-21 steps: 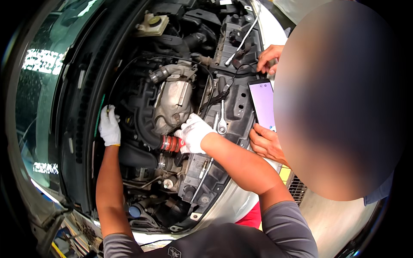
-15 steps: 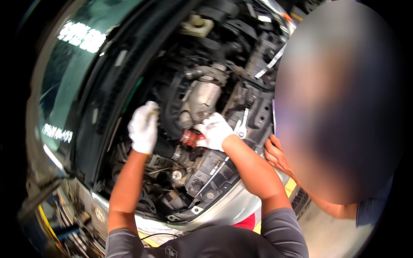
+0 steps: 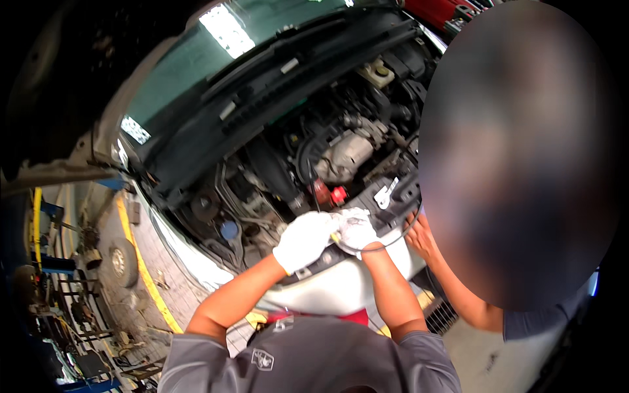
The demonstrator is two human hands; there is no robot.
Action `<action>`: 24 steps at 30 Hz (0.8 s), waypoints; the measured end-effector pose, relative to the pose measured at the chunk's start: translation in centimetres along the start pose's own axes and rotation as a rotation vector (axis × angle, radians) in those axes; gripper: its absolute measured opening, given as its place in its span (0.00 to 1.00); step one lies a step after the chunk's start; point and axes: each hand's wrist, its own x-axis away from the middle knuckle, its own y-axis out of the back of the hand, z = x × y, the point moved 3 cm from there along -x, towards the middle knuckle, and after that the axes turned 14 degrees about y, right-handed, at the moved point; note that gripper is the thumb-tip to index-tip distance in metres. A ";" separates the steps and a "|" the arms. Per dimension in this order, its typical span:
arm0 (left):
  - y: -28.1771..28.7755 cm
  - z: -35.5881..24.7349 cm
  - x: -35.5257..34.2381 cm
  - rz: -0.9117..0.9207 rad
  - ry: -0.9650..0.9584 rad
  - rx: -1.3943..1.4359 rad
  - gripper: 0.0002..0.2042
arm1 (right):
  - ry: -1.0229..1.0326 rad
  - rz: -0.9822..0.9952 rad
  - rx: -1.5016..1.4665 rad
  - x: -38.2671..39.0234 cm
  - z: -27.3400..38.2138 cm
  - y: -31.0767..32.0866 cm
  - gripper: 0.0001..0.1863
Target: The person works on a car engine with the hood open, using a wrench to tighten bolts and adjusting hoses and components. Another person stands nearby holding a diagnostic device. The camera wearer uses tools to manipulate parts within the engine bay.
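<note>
My left hand (image 3: 303, 240) and my right hand (image 3: 355, 228), in white gloves, are brought together over the front edge of the open engine bay, closed around a thin black cable (image 3: 379, 249) that loops off to the right. A small yellow piece shows between them; its shape is too small to tell. Just beyond them are a reddish hose (image 3: 319, 191) with a bright red piece (image 3: 338, 195) and the grey metal engine part (image 3: 350, 152). A silver ratchet wrench (image 3: 386, 193) lies on the front panel, right of my hands.
A co-worker's bare hand (image 3: 420, 239) rests at the car's front edge on the right. The windscreen (image 3: 177, 78) is at the top. On the floor at left are a spare wheel (image 3: 123, 261), yellow lines and assorted metal equipment (image 3: 78, 295).
My left hand has come down from the rear of the bay to join my right hand, which has left the red hose for the front edge. The view has swung round.
</note>
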 end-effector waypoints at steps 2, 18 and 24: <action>-1.3 0.1 2.1 -0.101 0.050 0.064 0.12 | -0.033 0.038 -0.012 4.1 6.6 3.1 0.24; -6.1 -8.1 16.0 -0.129 -0.239 0.005 0.13 | -0.432 -0.433 -0.942 15.6 16.6 1.0 0.27; -5.9 -12.4 16.3 -0.098 -0.250 0.113 0.12 | -0.333 -0.357 -1.157 15.6 13.8 0.9 0.18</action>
